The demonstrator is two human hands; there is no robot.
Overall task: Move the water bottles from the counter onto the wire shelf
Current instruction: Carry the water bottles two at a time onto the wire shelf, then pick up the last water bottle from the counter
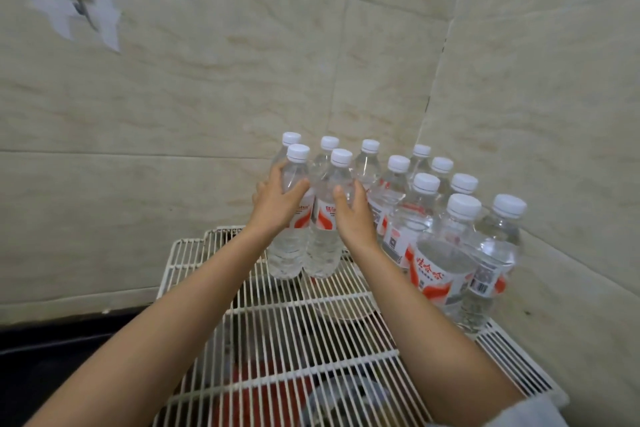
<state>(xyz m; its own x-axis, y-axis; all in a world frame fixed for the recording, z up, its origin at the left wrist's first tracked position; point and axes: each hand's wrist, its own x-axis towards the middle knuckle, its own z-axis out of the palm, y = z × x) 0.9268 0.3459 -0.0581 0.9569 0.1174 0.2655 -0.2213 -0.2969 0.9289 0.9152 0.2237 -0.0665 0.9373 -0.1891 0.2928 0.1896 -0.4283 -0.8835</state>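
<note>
- Over at ten o'clock we see a wall hook, blurred, stuck on a pale patch of the tiled wall; the tiles are glossy beige with faint marbled veins and thin grout lines.
- Down at eight o'clock a dark, smooth strip runs along the foot of the wall; we cannot tell what it is.
- Coming in from seven o'clock, our left hand wraps the ribbed, clear plastic of the left bottle, thumb across the front, fingers curled around the far side: a firm grasp.
- Right beside it, touching, stands the right bottle, and our right hand closes around its shoulder, thumb up on the near face.
- Both bottles are upright, white ridged screw caps on top, red-and-white labels at mid-body, bases down at the level of the wire shelf; whether they rest on it fully we cannot tell.
- The shelf is white coated wire, thin parallel rods over thicker cross bars, with blurred red and dark shapes showing through underneath.
- From one to three o'clock we have the cluster of bottles packed shoulder to shoulder on the shelf into the wall corner, same round caps, same wavy red labels, water clear inside.
</note>
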